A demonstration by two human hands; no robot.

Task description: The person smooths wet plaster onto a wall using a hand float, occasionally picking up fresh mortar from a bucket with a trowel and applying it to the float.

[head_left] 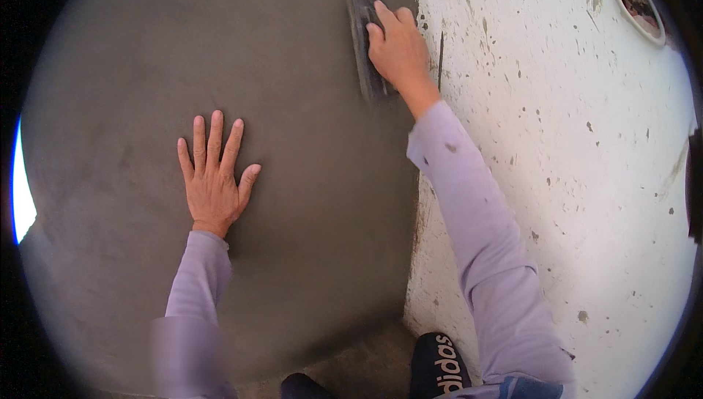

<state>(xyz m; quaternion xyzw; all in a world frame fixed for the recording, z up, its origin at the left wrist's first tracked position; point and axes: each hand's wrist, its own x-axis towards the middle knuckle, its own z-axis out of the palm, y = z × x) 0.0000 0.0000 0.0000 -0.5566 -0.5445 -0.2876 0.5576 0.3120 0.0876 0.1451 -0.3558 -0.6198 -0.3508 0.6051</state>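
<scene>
My left hand [214, 183] lies flat on grey, smoothed plaster [293, 113], its fingers and thumb spread and holding nothing. Higher up and to the right, my right hand [401, 49] is closed on a dark plastering float [360, 29]. The float's long, narrow face is against the plaster near its right border; its handle is mostly hidden under my fingers.
A white wall [556, 164] spattered with grey specks adjoins the plaster on the right. At the upper right sits an opening with a pale curved rim [637, 18]. Floor [366, 362] and my dark-clad legs [436, 362] show at the bottom.
</scene>
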